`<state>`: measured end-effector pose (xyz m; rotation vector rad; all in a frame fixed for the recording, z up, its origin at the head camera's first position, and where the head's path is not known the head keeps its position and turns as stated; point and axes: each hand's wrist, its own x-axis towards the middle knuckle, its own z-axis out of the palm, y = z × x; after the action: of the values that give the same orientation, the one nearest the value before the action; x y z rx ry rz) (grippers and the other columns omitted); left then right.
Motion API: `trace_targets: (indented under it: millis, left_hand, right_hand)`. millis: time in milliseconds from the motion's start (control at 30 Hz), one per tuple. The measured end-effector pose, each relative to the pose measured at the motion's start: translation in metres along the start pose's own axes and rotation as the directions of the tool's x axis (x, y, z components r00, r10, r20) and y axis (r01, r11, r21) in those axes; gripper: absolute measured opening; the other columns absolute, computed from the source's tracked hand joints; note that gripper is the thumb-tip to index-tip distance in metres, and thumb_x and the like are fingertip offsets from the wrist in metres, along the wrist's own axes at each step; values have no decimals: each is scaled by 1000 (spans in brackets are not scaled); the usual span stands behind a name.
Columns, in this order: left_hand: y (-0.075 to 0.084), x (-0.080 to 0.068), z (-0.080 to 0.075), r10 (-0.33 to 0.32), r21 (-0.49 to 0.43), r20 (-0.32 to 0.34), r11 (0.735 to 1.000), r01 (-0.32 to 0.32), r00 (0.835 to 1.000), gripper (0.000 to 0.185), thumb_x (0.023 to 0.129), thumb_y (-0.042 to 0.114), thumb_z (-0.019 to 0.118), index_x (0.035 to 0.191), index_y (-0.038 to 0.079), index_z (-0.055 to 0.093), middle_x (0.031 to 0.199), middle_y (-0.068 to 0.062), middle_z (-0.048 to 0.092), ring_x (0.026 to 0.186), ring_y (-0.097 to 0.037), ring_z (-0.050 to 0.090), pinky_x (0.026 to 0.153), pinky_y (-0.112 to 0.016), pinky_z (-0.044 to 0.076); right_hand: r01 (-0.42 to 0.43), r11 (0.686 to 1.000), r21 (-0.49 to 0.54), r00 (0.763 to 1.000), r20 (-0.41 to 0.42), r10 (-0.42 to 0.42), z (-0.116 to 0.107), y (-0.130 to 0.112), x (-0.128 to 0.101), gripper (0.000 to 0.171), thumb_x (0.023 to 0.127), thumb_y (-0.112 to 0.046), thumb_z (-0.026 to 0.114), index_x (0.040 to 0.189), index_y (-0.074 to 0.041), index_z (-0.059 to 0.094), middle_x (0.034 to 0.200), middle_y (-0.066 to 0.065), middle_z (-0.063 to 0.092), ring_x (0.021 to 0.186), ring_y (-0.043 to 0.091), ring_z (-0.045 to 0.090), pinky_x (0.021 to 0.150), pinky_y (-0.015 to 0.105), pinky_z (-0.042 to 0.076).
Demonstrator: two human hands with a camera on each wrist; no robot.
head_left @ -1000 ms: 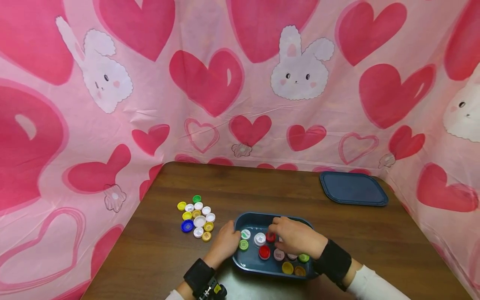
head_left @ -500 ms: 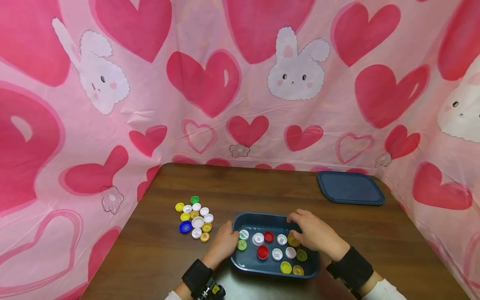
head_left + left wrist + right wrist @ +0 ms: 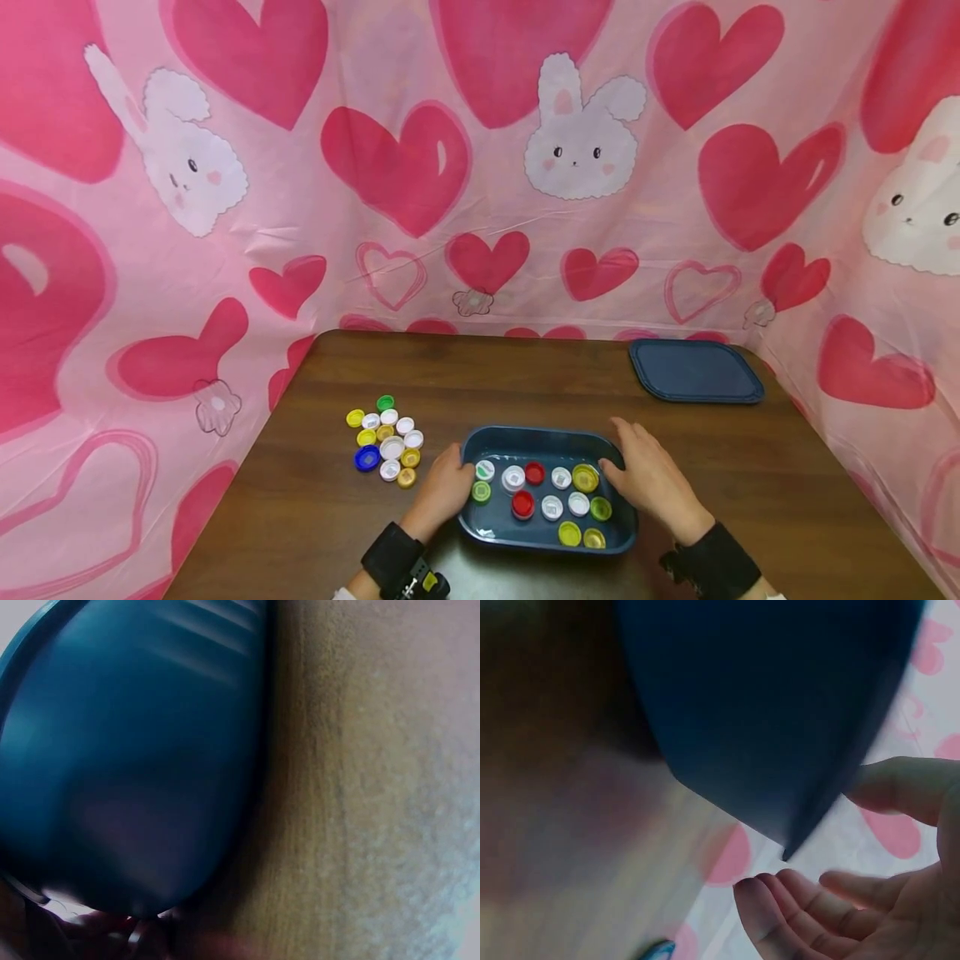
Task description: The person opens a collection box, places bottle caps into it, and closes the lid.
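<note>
A dark blue tray (image 3: 501,540) stands on the table, with several plastic bottle caps lying in it: white, red, yellow and green ones. My left hand (image 3: 446,487) grips its left end. The left wrist view shows the tray's outer wall (image 3: 142,750) with blurred fingers at the bottom edge. Around the tray's right end my right hand (image 3: 652,475) is spread, thumb at the rim. In the right wrist view its fingers (image 3: 810,907) stay apart from the wall, and whether the thumb touches the rim is hard to tell.
To the left of the tray, a cluster of bottle caps (image 3: 392,448) lies on the wooden table (image 3: 480,375), including a blue cap (image 3: 367,457) and a green cap (image 3: 386,403). A flat dark blue lid (image 3: 696,371) lies at the back right. Pink heart-patterned cloth hangs behind.
My right hand has let go of a red cap inside the tray, passed over a yellow cap and moved right to the tray's right rim. My left hand has stayed at the left end.
</note>
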<state>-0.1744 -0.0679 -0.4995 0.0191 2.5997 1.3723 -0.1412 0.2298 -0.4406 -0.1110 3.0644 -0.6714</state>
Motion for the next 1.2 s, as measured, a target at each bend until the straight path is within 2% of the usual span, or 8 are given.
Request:
trace_targets:
  millis: [133, 267, 533, 700, 867, 1200]
  left_hand:
    - [-1, 0, -1, -3, 5, -4, 1000, 3, 1000, 41, 98, 13, 50, 132, -11, 51, 120, -22, 61, 107, -33, 60, 98, -58, 49]
    - [-1, -1, -2, -7, 4, -8, 1000, 7, 1000, 41, 98, 12, 50, 131, -11, 52, 120, -22, 61, 106, -32, 60, 98, -58, 49]
    - [0, -1, -1, -12, -11, -4, 1000, 12, 1000, 41, 97, 12, 50, 131, -11, 51, 120, -21, 61, 106, -32, 60, 98, -58, 49]
    - [2, 0, -1, -13, -8, -8, 1000, 12, 1000, 41, 98, 13, 50, 131, -10, 52, 120, -21, 61, 106, -32, 60, 98, -58, 49]
    - [2, 1, -1, 8, -16, 1, 1000, -8, 1000, 41, 98, 12, 51, 132, -11, 51, 121, -22, 61, 107, -32, 60, 98, -58, 49]
    - [1, -1, -4, 25, 11, 19, 1000, -25, 1000, 42, 98, 13, 53, 133, -11, 51, 122, -23, 61, 108, -34, 59, 99, -59, 48]
  right_hand:
    - [-103, 995, 16, 991, 85, 102, 9, 1, 0, 74, 92, -27, 71, 144, 14, 38, 140, 37, 49, 128, 51, 50, 102, 64, 42]
    - [-162, 986, 25, 980, 119, 158, 18, 2, -2, 73, 94, -28, 69, 144, 16, 37, 141, 39, 46, 129, 52, 49, 102, 64, 43]
    - [-230, 971, 68, 968, 114, 222, 30, 5, -6, 66, 94, -23, 66, 140, 15, 38, 131, 37, 55, 113, 47, 61, 93, 61, 50]
    - [-261, 964, 44, 960, 115, 255, 31, 5, -7, 55, 96, -20, 60, 136, 12, 40, 119, 36, 61, 95, 43, 67, 77, 56, 54]
    - [-270, 963, 11, 959, 91, 268, 31, 5, -9, 43, 95, -15, 58, 129, 8, 44, 105, 31, 66, 82, 39, 66, 67, 52, 52]
    - [-283, 959, 7, 951, 130, 279, 33, 3, -8, 30, 93, -11, 55, 115, 6, 43, 92, 25, 64, 74, 34, 61, 63, 50, 49]
